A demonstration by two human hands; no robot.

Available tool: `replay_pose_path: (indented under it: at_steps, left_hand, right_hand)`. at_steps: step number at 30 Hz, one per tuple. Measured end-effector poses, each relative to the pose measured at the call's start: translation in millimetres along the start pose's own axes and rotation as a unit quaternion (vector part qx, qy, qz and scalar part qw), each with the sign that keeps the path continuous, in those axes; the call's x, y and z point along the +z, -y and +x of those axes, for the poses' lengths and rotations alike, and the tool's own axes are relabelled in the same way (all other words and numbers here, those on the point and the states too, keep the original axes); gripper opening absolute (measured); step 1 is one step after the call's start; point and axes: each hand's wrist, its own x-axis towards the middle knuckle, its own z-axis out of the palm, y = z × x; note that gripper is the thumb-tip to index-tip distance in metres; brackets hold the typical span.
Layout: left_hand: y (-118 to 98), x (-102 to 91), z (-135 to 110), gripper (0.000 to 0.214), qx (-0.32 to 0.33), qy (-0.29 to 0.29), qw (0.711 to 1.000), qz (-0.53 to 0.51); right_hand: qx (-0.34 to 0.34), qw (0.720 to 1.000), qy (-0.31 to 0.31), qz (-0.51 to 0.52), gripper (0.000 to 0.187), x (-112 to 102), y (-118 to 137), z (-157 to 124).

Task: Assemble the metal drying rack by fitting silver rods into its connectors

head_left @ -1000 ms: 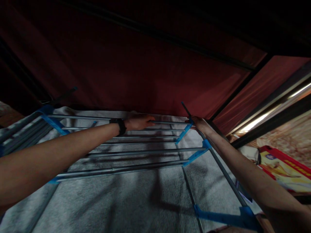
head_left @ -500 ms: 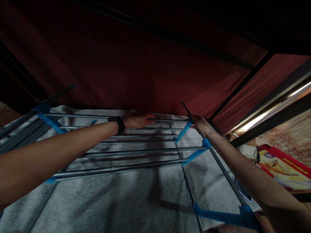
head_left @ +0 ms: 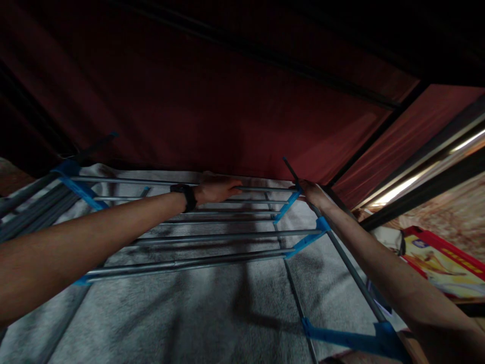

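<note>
A rack frame of grey metal tubes and blue plastic connectors lies across the middle. My left hand (head_left: pixel 217 188), with a black watch on the wrist, is closed round the far crossbar (head_left: pixel 125 180) right of its middle. At the far right corner my right hand (head_left: pixel 313 194) wraps the frame just beside a blue connector (head_left: pixel 291 202) and the top of the side tube (head_left: pixel 356 275). Part of its fingers is hidden behind that joint. Several more crossbars (head_left: pixel 227 235) run nearer to me, ending in blue connectors.
A light grey fleecy cloth (head_left: pixel 197 313) spreads under the frame. Dark red fabric (head_left: pixel 212 121) hangs behind it. On the left, several grey tubes (head_left: pixel 45 212) lie bundled. At right sits a red and yellow box (head_left: pixel 439 258). Another blue connector (head_left: pixel 344 337) is low at right.
Almost nothing differs. My left hand and forearm have shifted very slightly to the right along the bar; my right hand stays at the corner.
</note>
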Motion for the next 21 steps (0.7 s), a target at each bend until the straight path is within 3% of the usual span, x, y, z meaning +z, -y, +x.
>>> replay_pose_path:
  at_steps: [14, 21]
  left_hand:
    - [1.9, 1.9, 1.0, 0.038, 0.008, -0.016, 1.0, -0.004]
    - [-1.5, -1.2, -0.3, 0.036, 0.001, 0.004, 1.0, -0.017]
  right_hand:
    - [-0.011, 1.0, 0.004, 0.017, 0.036, -0.2, -5.5, 1.0]
    - [-0.015, 1.0, 0.007, -0.018, 0.038, -1.3, -3.9, 1.0]
